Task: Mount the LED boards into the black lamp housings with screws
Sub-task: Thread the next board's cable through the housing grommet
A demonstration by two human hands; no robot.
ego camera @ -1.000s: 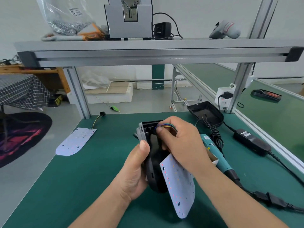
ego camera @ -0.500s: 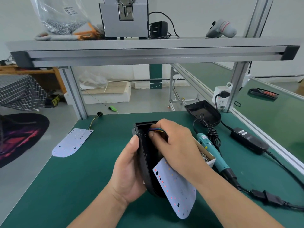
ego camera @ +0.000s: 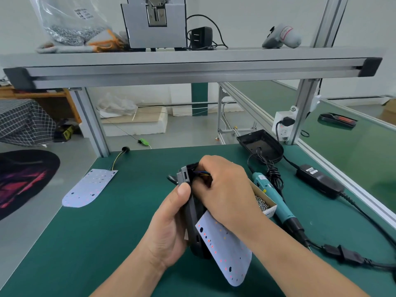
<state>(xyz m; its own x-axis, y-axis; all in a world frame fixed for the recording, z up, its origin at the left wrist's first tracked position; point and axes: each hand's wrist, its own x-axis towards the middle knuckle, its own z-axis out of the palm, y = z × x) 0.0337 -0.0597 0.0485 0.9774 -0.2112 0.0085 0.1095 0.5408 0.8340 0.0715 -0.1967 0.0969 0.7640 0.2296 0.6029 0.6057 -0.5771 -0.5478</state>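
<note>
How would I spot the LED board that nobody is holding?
Start at the green mat and look to its far-left part, near the aluminium post. A pale LED board lies flat there, rounded at its near end, thin wires at its far end. Unlike the other board, it lies alone, untouched.

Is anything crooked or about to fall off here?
The LED board hangs slanted out of the black housing that the left hand grips, while the right hand pinches its wires; it is not seated yet. A spare LED board lies right at the table's left edge and might slip off.
</note>
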